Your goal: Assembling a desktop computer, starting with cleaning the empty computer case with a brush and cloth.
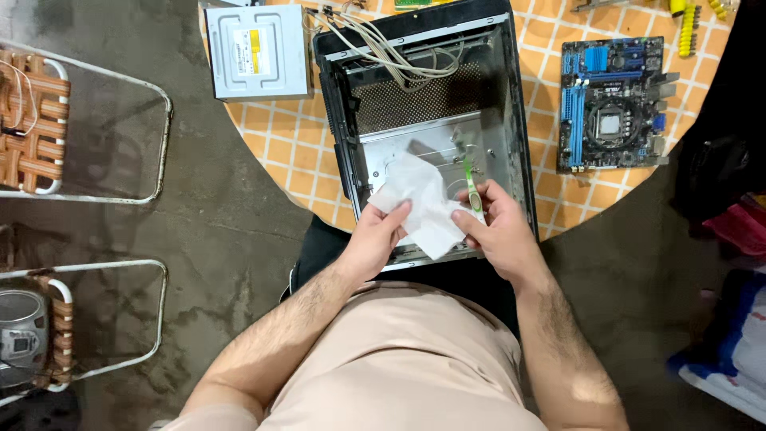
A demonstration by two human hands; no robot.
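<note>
An open black computer case (pixel 519 136) lies on a round table with an orange checked cloth (pixel 287 144). My left hand (pixel 377 235) pinches the near edge of a white tissue (pixel 423 199) held over the case's metal floor. My right hand (pixel 499 227) grips the tissue's right side together with a green-handled brush (pixel 471 179) whose head points into the case. A bundle of beige cables (pixel 391 52) hangs in the case's far end.
A grey optical drive (pixel 257 52) lies on the table left of the case. A blue motherboard (pixel 613 104) sits at the right, with yellow-handled tools (pixel 688 24) beyond it. Metal-framed chairs (pixel 88 136) stand on the concrete floor at left.
</note>
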